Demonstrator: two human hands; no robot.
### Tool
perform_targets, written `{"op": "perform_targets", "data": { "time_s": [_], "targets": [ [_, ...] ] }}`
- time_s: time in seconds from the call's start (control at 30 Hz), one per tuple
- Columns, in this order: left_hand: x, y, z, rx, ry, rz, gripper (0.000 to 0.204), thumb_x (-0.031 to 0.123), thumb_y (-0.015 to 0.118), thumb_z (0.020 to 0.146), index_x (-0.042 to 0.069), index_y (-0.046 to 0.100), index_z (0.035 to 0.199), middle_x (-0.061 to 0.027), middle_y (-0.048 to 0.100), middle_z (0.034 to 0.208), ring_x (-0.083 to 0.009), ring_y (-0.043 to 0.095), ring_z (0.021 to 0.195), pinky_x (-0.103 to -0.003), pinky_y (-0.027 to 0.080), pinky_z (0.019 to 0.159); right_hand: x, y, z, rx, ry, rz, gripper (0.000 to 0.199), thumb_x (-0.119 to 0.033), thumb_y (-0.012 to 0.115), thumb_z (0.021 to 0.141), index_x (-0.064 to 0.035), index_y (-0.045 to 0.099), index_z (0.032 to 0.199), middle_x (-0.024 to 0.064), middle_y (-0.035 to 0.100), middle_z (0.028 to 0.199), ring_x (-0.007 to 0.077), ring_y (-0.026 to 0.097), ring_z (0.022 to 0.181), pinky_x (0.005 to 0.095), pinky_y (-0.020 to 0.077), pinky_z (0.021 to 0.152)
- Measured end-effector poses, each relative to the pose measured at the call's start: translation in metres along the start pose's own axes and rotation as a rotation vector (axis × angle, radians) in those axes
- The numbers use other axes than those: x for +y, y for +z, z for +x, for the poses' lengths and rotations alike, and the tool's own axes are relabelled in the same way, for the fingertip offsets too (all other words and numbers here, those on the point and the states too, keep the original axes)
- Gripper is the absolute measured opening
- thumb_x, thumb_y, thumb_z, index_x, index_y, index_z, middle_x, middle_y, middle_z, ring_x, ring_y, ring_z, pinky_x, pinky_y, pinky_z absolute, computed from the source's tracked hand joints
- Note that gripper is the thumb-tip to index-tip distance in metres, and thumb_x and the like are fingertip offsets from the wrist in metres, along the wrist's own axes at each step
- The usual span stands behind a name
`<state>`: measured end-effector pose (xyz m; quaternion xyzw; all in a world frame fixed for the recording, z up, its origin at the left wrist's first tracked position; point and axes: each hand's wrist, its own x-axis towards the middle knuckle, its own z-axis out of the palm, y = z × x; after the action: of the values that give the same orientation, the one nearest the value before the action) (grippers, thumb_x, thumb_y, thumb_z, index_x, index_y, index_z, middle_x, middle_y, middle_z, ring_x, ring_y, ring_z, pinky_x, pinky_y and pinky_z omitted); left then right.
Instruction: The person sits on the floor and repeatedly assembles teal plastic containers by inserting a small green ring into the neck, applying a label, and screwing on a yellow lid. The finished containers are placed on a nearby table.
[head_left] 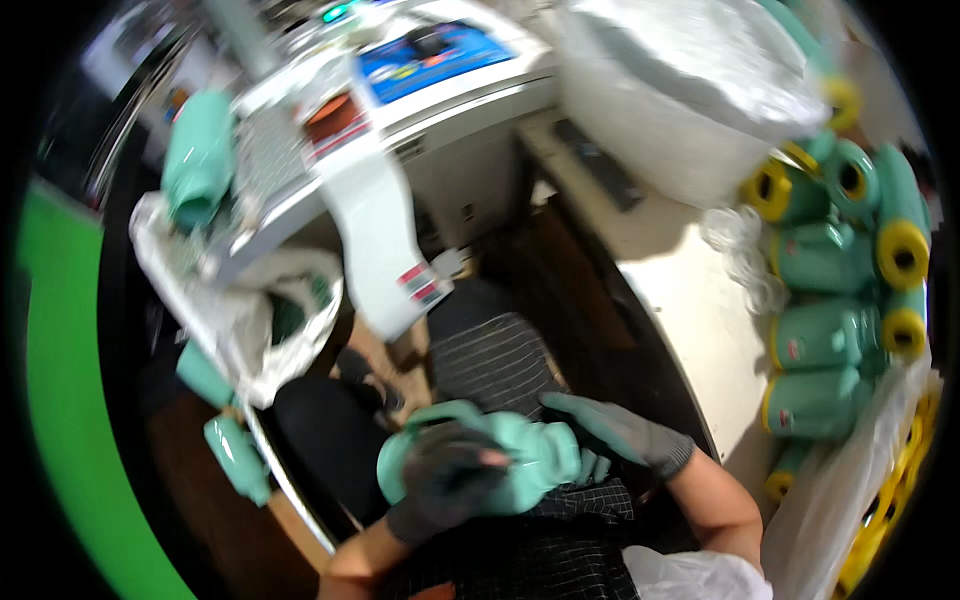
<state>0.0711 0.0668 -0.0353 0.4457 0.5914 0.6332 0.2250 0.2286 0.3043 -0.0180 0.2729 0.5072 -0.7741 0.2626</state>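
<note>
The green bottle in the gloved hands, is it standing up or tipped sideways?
Tipped sideways: the green bottle has its narrow end toward the right hand and its wide body by the left hand.

Stacked bottles [825, 335] right of held bottle [540, 468]

Blue sheet [468, 60]: lying flat on the white far desk [522, 72], with some small black thing [427, 41] plonked on top, kinda blurry
White sack [655, 120]: huge, hogging the back of the right-hand desk [672, 290]
Dark flat bar [600, 166]: just beside the sack
Clear rings [745, 258]: loose pile, same desk
Green strip [60, 400]: far left, floor or panel, can't tell
</note>
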Motion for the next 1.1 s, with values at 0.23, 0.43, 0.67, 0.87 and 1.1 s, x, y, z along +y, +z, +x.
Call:
{"op": "perform_targets", "data": {
  "time_s": [0.23, 0.43, 0.67, 0.87, 1.1],
  "targets": [
    [0.031, 0.011, -0.001, 0.044, 0.26, 0.258, 0.021, 0.008, 0.076, 0.085, 0.009, 0.072, 0.106, -0.0078, 0.073, 0.097, -0.0224, 0.072, 0.085, -0.034, 0.058, 0.075, 0.058, 0.045, -0.011, 0.108, -0.255, 0.253, 0.091, -0.022, 0.078, 0.088, 0.0008, 0.03, 0.161, 0.0155, 0.052, 0.148, 0.021, 0.056, 0.129, 0.0349, 0.0484, 0.107],
    [0.062, -0.065, -0.048, 0.872, -0.481, -0.221, 0.011, 0.007, 0.075, 0.092, 0.002, 0.07, 0.101, -0.0072, 0.07, 0.085, -0.0111, 0.064, 0.072, -0.025, 0.052, 0.067, 0.093, 0.08, 0.033, 0.303, -0.712, -0.252, 0.107, -0.023, 0.087, 0.079, 0.0092, 0.024, 0.16, 0.0237, 0.043, 0.157, 0.0294, 0.049, 0.141, 0.0418, 0.0392, 0.118],
    [0.029, -0.071, -0.089, 0.901, -0.65, -0.366, 0.01, 0.01, 0.073, 0.09, 0.002, 0.07, 0.096, -0.0037, 0.067, 0.079, -0.0099, 0.061, 0.068, -0.026, 0.049, 0.065, 0.106, 0.081, 0.043, 0.246, -0.774, -0.397, 0.109, -0.021, 0.086, 0.078, 0.0119, 0.021, 0.159, 0.0268, 0.043, 0.155, 0.0319, 0.05, 0.139, 0.0438, 0.0424, 0.115],
    [0.03, -0.08, -0.093, 0.814, -0.721, -0.306, 0.014, 0.015, 0.076, 0.087, 0.004, 0.07, 0.092, -0.0013, 0.065, 0.077, -0.0089, 0.058, 0.067, -0.025, 0.047, 0.063, 0.116, 0.078, 0.047, 0.241, -0.754, -0.456, 0.118, -0.023, 0.089, 0.074, 0.0061, 0.016, 0.163, 0.0224, 0.04, 0.159, 0.0283, 0.049, 0.141, 0.0418, 0.0439, 0.114],
    [-0.002, -0.106, -0.116, 0.649, -0.797, 0.668, 0.031, 0.025, 0.087, 0.082, 0.005, 0.064, 0.085, -0.0031, 0.06, 0.071, -0.0171, 0.06, 0.064, -0.034, 0.052, 0.064, 0.098, 0.068, 0.051, 0.372, -0.825, -0.555, 0.105, -0.026, 0.084, 0.081, 0.0074, 0.024, 0.16, 0.0249, 0.049, 0.15, 0.0341, 0.062, 0.125, 0.0437, 0.054, 0.102]
  ]
}}
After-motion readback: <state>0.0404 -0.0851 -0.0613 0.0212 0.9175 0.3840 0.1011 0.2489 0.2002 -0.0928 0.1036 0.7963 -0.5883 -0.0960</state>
